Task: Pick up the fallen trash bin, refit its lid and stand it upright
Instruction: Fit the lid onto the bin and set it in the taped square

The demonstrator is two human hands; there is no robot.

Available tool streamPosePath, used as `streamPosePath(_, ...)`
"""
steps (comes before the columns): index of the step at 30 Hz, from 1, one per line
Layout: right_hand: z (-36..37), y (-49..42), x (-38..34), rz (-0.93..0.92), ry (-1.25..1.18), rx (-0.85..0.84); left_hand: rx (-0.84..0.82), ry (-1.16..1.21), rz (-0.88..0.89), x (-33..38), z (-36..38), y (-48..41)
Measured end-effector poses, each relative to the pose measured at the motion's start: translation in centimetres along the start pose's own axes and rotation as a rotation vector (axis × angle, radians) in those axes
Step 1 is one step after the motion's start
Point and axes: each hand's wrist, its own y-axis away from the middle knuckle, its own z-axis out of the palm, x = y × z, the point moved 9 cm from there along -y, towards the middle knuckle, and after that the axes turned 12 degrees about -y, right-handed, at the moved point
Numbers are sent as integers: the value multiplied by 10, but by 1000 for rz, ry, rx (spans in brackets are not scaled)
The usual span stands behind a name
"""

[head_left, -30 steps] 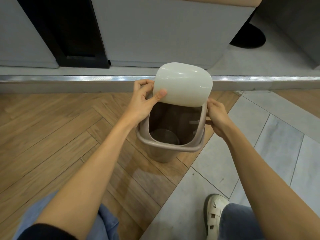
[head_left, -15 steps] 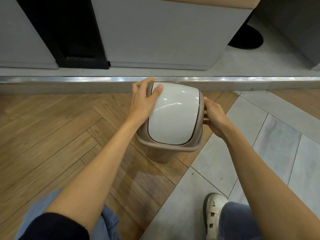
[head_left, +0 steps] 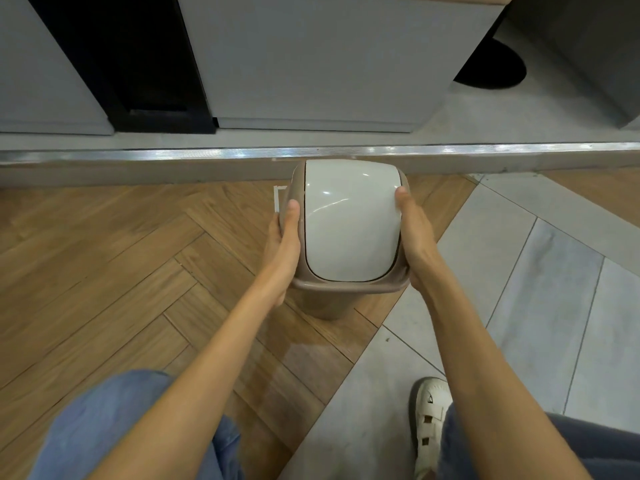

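The taupe trash bin [head_left: 329, 303] stands upright on the wooden floor, just in front of a metal-edged step. Its white swing lid [head_left: 349, 220] sits flat inside the taupe rim [head_left: 346, 289], covering the opening. My left hand [head_left: 284, 244] clasps the bin's left rim, thumb on top. My right hand [head_left: 414, 237] clasps the right rim, its thumb touching the lid's right edge. The bin's lower body is mostly hidden under the rim.
A metal-edged step [head_left: 311, 154] runs across right behind the bin, with grey cabinets [head_left: 311, 64] and a dark gap [head_left: 138, 64] beyond. A white mark [head_left: 278, 197] shows on the floor left of the bin. My white shoe [head_left: 429, 424] rests on grey tiles.
The lid went from tilted up over the open bin to lying flat in the rim. My left hand moved from the lid's top edge down to the bin's left rim.
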Motion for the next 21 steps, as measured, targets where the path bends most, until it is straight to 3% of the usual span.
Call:
streamPosePath(4, 0, -8, -10, -114, -31, 119, 118, 15, 43, 3, 2, 2)
streamPosePath(12, 22, -48, -45, -312, 42, 99, 208, 58, 80, 28, 2, -39)
streamPosePath(21, 51, -111, -65, -333, 25, 59, 278, 31, 102, 52, -1, -97)
